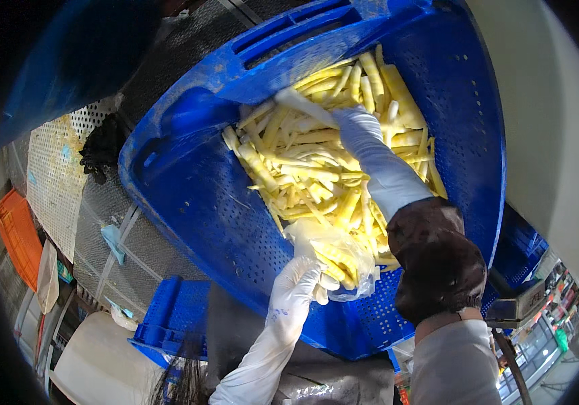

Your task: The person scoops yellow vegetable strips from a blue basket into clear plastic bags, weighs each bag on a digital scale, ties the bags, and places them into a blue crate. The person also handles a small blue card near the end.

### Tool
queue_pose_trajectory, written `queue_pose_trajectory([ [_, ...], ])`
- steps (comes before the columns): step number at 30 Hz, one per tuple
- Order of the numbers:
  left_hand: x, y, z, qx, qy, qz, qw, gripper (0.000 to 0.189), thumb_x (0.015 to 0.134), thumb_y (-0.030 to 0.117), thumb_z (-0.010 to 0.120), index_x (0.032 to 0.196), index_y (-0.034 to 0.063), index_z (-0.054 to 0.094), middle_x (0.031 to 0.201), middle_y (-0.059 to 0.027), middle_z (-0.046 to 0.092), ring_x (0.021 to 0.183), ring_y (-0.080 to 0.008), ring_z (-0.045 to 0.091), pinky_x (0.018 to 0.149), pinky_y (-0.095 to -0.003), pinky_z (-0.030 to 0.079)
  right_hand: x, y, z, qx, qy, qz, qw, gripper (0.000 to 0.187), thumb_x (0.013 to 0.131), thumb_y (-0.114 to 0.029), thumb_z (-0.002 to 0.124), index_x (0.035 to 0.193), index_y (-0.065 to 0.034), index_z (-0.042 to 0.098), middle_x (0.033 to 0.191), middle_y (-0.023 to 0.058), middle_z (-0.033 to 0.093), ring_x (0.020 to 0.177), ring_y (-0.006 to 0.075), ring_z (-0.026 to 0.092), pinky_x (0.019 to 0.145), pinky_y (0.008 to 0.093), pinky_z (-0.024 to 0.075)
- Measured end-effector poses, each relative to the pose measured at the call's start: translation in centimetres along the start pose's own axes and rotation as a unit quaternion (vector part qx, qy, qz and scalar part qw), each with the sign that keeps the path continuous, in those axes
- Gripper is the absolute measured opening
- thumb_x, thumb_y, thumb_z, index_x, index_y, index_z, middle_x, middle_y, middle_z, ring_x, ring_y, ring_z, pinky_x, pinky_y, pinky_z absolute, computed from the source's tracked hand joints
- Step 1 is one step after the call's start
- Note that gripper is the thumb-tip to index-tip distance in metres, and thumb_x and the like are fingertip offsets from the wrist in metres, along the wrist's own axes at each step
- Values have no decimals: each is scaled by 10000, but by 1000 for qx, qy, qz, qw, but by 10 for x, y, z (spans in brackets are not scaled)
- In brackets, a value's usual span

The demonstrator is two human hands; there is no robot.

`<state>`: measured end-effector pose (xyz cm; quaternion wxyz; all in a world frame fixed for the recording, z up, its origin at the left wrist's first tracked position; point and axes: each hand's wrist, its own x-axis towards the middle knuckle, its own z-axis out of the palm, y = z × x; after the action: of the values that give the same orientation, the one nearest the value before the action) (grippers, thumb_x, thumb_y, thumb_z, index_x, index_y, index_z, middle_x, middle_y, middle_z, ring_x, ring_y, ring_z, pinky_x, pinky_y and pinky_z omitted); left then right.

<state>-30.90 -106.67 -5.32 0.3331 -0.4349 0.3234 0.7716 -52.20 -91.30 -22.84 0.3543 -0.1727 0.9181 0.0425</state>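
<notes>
A large blue perforated plastic basket (203, 187) holds many pale yellow, peeled shoots (315, 172) that look like bamboo shoots. My left hand (302, 283), in a white glove, grips a clear plastic bag (365, 283) at the basket's near side; several yellow shoots lie inside the bag. My right hand (353, 121), gloved, with a dark sleeve cover at the wrist, reaches into the upper part of the pile. A whitish, blurred shoot (304, 106) extends from its fingers, which seem closed on it.
Another blue crate (178, 319) and a beige stool or chair seat (102, 359) are at lower left. An orange crate (18, 238), a perforated sheet (56, 172) and a black cloth or bag (101, 149) lie farther left. A metal box-like object (517, 306) is at right.
</notes>
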Motion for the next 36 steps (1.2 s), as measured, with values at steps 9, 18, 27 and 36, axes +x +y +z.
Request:
queue_pose_trajectory([
  [9,-7,-2,-5,-17,30,7,999,169,986,149,456,985,11,554,798,-96,635,640,-97,509,623,-219,426,-27,-31,22,123,87,-83,985,326,785,-7,569,1084,-112,644,1138,93,605,1073,274,567,934,381,457],
  [18,1,8,-1,-8,74,6,997,184,936,97,491,1094,31,557,855,-77,639,673,-98,550,635,-223,451,-55,-6,-16,133,-12,-50,990,316,815,-78,609,1128,-124,613,956,117,664,911,267,641,853,384,484],
  [27,9,6,8,62,51,97,992,653,795,-87,419,1428,48,331,1457,-106,369,1266,-180,428,1038,-299,343,-256,-89,79,585,-39,141,798,235,848,-184,627,1041,-52,639,1040,102,626,978,235,582,879,335,459],
  [36,4,-7,5,54,118,91,987,610,801,-71,427,1401,30,379,1426,-119,413,1310,-201,395,1040,-274,323,-165,-33,33,442,169,-51,880,238,871,-176,552,983,16,640,866,199,643,790,360,626,709,394,504],
])
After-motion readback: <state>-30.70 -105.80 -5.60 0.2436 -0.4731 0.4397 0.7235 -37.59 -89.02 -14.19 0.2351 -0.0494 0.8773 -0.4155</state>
